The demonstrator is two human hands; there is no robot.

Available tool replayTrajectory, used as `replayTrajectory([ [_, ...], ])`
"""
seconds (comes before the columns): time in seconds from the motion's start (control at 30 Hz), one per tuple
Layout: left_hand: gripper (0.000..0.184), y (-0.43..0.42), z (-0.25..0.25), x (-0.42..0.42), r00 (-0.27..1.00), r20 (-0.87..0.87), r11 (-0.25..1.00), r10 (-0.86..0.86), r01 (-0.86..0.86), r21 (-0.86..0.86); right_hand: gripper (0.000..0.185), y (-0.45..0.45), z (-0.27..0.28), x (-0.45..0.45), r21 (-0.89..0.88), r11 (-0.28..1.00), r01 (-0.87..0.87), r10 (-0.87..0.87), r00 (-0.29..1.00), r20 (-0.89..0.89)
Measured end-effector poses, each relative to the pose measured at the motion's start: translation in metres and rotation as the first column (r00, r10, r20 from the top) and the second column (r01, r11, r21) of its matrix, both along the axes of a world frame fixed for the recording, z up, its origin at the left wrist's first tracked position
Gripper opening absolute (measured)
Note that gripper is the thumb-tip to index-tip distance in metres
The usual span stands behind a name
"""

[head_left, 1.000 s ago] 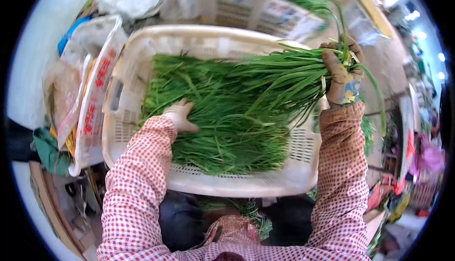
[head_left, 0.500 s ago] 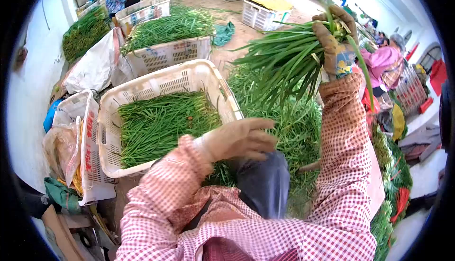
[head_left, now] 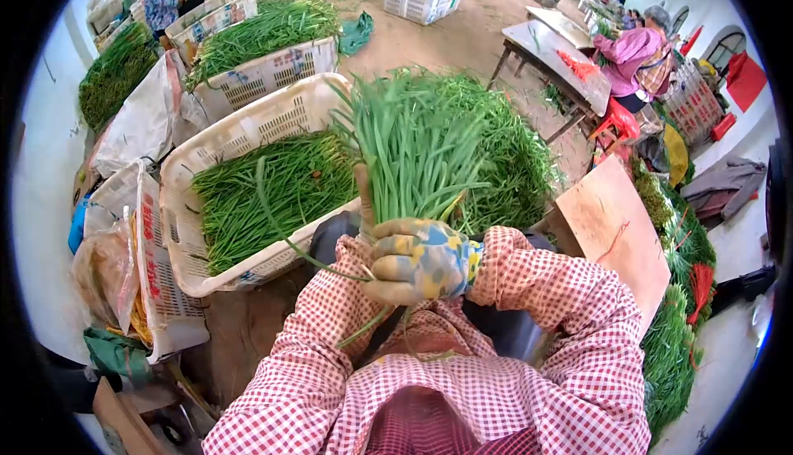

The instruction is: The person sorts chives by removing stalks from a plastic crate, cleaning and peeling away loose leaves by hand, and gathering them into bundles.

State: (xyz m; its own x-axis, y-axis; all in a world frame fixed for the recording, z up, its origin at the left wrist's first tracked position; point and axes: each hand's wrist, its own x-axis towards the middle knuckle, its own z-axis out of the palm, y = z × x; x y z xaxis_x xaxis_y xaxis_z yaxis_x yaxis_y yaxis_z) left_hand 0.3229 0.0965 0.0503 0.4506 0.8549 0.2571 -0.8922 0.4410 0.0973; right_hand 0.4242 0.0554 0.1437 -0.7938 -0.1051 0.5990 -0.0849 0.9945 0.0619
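An upright bunch of chives (head_left: 417,145) is held before my lap, its leaves fanning up and away from me. My right hand (head_left: 421,263), in a blue-and-yellow patterned glove, is wrapped round its lower end. Behind it, my gloved left hand (head_left: 364,199) is mostly hidden, with one finger extended up the bunch's left side. A few long stray leaves hang out to the left and below. Just left stands a white plastic crate (head_left: 176,240) with chives (head_left: 268,199) laid flat inside. Loose greens (head_left: 516,162) are heaped beyond the bunch.
A tan board (head_left: 615,228) lies at my right, near stacked greens and red ties (head_left: 701,286). Another white crate (head_left: 169,290) stands on the left. Further off are a filled crate (head_left: 281,71), a table (head_left: 549,59) and people (head_left: 636,54) working.
My right hand has brought the bunch from the upper right down to the middle, its leaves now pointing up. My left hand has moved against the bunch. The view has turned slightly right.
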Motion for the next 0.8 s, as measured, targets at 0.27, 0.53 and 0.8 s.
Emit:
replayTrajectory([
  [0.27,0.067,0.015,-0.023,-0.003,0.995,-0.054,0.992,-0.083,0.088,0.092,0.068,0.014,0.047,0.055,-0.398,0.909,0.120,-0.121,0.992,0.023],
  [0.53,0.077,0.070,-0.007,0.063,0.627,-0.771,0.912,-0.112,0.372,0.171,0.067,0.120,-0.058,0.229,-0.981,-0.140,-0.133,-0.531,0.847,-0.039],
  [0.8,0.062,0.100,0.105,0.254,0.638,-0.723,0.594,0.266,0.482,0.644,0.059,0.068,0.084,0.277,-0.889,0.369,0.271,-0.871,0.436,-0.228],
])
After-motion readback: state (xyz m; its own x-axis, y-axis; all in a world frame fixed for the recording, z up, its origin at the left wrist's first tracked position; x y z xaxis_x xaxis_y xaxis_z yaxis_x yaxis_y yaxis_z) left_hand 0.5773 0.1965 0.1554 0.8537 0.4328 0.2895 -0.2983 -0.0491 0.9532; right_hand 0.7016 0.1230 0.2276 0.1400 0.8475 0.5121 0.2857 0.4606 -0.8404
